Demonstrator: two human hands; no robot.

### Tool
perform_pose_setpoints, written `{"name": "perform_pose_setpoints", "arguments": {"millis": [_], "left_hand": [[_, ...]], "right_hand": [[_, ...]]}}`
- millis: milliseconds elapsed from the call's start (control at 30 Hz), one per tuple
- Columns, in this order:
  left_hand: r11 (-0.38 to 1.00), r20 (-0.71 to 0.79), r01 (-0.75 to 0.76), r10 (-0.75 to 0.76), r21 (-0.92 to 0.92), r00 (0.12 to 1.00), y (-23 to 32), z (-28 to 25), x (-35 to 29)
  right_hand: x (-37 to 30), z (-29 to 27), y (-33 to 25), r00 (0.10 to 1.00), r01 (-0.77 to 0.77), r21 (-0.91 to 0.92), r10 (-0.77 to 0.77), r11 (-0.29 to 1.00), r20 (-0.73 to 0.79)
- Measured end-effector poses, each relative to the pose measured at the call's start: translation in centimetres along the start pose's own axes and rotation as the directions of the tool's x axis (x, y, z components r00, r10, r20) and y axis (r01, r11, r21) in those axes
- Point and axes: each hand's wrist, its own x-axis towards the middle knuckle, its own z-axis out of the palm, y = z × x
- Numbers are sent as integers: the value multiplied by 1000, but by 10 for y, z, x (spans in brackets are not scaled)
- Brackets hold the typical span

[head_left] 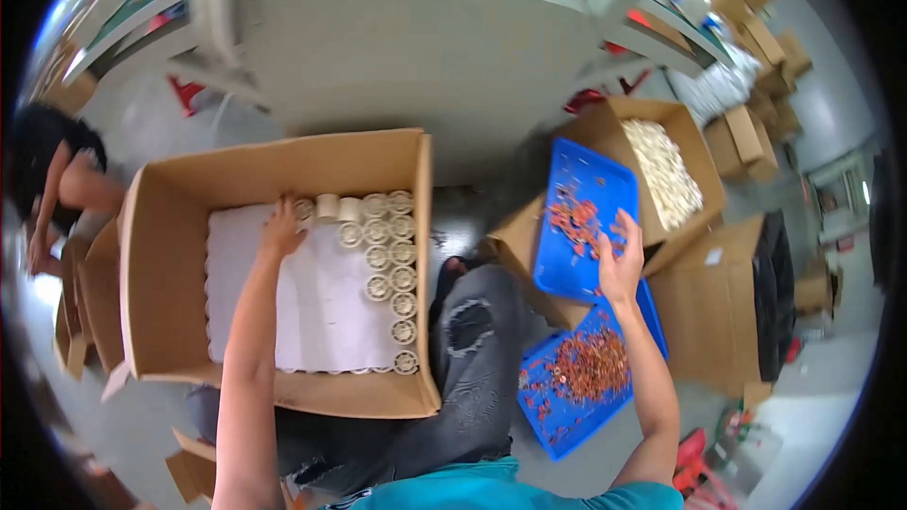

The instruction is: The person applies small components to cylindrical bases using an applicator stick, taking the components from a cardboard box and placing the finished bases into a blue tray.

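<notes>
Inside the large cardboard box (pixel 354 397), round cream pieces (pixel 403 279) stand in rows at the right side, upon a white sheet (pixel 321 321). The left hand (pixel 282 229) reaches to the end of the top row, fingers extended beside one piece; whether it grips this piece, I cannot tell. The right hand (pixel 622 260) is half open, fingers apart and slightly bent, over the upper blue tray (pixel 605 170), near small reddish pieces (pixel 574 217). Below it, the lower blue tray (pixel 557 442) carries a bigger heap (pixel 576 368) of similar pieces.

We stretch 2 bare forearms (pixel 249 359) forward, our bare left hand (pixel 282 230) extended, our bare right hand (pixel 621 267) loosely splayed.
</notes>
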Motion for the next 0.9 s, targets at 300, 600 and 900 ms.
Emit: {"name": "perform_pose_setpoints", "arguments": {"millis": [300,600,900], "left_hand": [[983,29,-2,-3,182,1000,45,9,13],[846,-298,-156,-4,-510,954,10,-103,-53],[-266,-110,-68,146,-962,983,118,-195,-189]], "right_hand": [[-59,-51,94,963,-266,-290,270,919,-26],[-27,3,71,967,-211,-491,252,845,19],[-28,-18,93,983,-173,-467,178,867,-33]]}}
